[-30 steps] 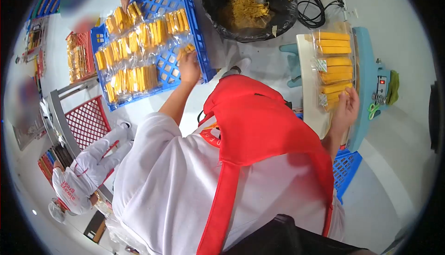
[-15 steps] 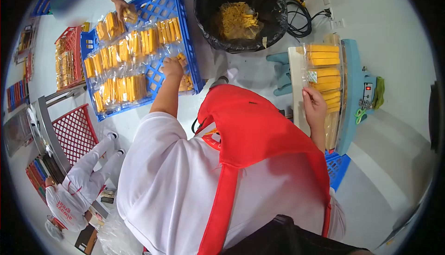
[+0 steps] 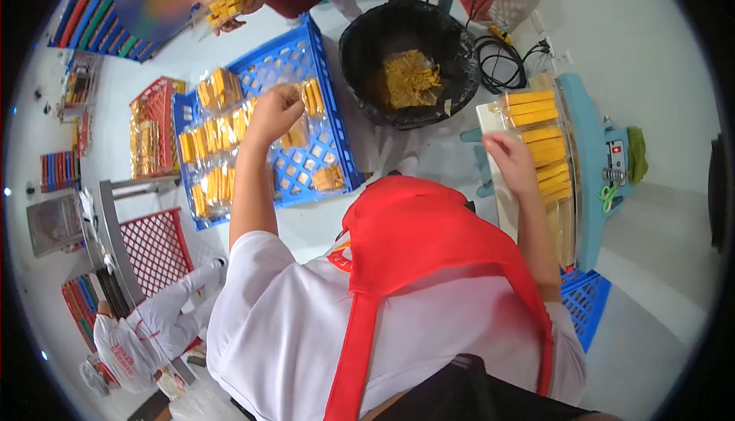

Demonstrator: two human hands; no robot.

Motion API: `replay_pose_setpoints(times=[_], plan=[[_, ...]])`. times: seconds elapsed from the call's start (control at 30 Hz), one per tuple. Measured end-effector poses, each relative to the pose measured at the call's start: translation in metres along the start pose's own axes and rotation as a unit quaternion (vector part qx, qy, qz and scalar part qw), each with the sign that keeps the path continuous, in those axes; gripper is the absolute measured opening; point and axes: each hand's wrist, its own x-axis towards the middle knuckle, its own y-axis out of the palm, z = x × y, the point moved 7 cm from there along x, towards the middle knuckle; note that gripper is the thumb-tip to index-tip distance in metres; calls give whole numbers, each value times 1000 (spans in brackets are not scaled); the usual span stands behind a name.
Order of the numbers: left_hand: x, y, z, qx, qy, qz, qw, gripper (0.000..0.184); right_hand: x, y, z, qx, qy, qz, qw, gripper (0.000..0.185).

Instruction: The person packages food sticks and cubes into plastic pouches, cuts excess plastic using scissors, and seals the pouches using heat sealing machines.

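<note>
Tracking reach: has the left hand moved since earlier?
Yes: the left hand moved forward and left across the blue plastic crate, away from loose yellow pieces.

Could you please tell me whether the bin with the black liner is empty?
No, a heap of yellow scraps lies inside the black-lined bin.

Nothing fully readable here. Red lettering on the back of a co-worker's white shirt [image 3: 126,354], too blurred to make out. Red letters on wearer's chest logo [image 3: 341,256], partly under the apron [image 3: 425,230], also illegible.
</note>
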Motion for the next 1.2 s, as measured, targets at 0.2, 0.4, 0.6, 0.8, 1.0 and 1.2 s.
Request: replay_pose_setpoints(times=[0.2,0.4,0.6,0.8,1.0,1.2], plan=[[42,-49,-142,-276,219,9,936,8,67,40,17,427,133,7,894,52],[70,-29,-257,-409,409,41,815,13,36,15,83,657,-73,284,695,65],[84,16,-291,-683,317,28,657,5,13,-50,99,652,-196,170,713,57],[64,68,-341,-786,273,82,548,74,-4,-82,119,654,-222,-31,723,49],[73,94,-355,-841,199,266,427,63,-27,-103,143,357,-283,-195,869,58],[82,107,-354,-739,278,388,475,58,-27,-60,125,602,-134,172,768,57]])
